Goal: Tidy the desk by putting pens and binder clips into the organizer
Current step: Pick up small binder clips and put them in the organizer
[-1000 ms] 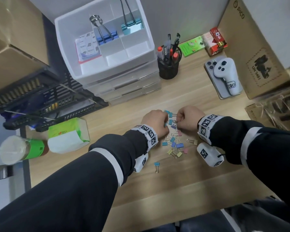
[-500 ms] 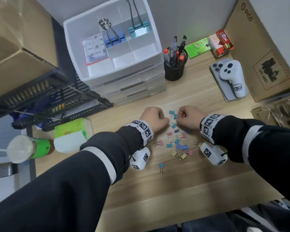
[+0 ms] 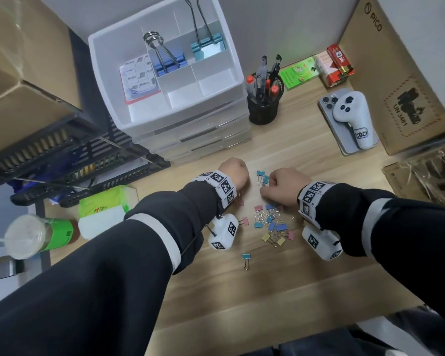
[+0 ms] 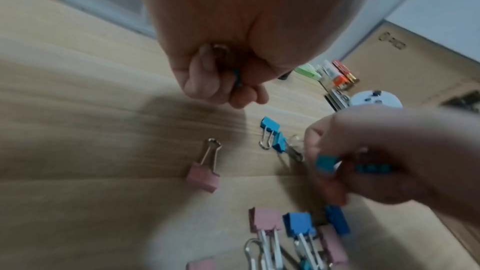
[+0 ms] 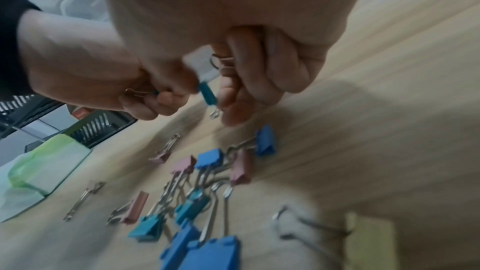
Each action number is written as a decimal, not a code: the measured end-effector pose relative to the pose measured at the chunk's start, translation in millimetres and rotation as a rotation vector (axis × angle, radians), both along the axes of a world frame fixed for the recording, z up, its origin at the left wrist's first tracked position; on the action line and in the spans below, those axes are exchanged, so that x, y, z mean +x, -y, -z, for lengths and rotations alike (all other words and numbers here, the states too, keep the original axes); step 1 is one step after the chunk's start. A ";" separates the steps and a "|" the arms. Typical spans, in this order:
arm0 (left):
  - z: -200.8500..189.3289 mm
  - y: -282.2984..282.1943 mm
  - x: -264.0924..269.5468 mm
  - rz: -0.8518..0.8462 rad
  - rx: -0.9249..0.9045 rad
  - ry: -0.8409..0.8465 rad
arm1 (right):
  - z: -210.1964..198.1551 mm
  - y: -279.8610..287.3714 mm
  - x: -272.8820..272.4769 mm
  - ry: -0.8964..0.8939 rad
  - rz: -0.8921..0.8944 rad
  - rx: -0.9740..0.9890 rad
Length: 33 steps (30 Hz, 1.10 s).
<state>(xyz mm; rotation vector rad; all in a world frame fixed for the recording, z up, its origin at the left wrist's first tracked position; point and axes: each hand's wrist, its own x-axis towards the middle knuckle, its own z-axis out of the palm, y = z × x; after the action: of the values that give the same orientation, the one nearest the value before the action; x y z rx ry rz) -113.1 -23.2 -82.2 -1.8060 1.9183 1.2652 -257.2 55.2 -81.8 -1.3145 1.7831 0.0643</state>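
Several small binder clips in pink, blue, teal and yellow lie scattered on the wooden desk. My left hand is a fist just left of the pile. In the left wrist view its curled fingers grip a teal clip. My right hand hovers over the pile's far edge and pinches a teal clip. Two teal clips lie between the hands. The white organizer stands behind, with large clips in its back compartments. Pens stand in a black mesh cup.
A tissue pack and a lidded cup sit at the left. Black trays lie beside the organizer. A phone with a white controller and cardboard boxes are at the right. One teal clip lies alone near me.
My hands, close together over the clips a second ago, have drawn apart. The left fist has pulled away to the left. The head view has shifted.
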 end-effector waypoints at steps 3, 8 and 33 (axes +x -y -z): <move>2.6 0.1 -6.2 0.157 -0.055 0.023 | 3.4 0.6 -13.0 0.134 0.127 -0.008; 5.0 -3.0 -15.0 0.439 -0.161 0.096 | 5.9 -3.0 -27.9 0.367 0.332 -0.021; 4.5 -12.3 2.8 0.345 -0.229 0.158 | 22.9 21.1 3.5 -0.237 -0.063 -0.179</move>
<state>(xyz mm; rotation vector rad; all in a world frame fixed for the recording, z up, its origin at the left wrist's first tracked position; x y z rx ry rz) -110.3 -10.9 -86.6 -1.5230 2.2323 0.7961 -253.7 34.2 -104.7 -1.5433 1.9832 0.1009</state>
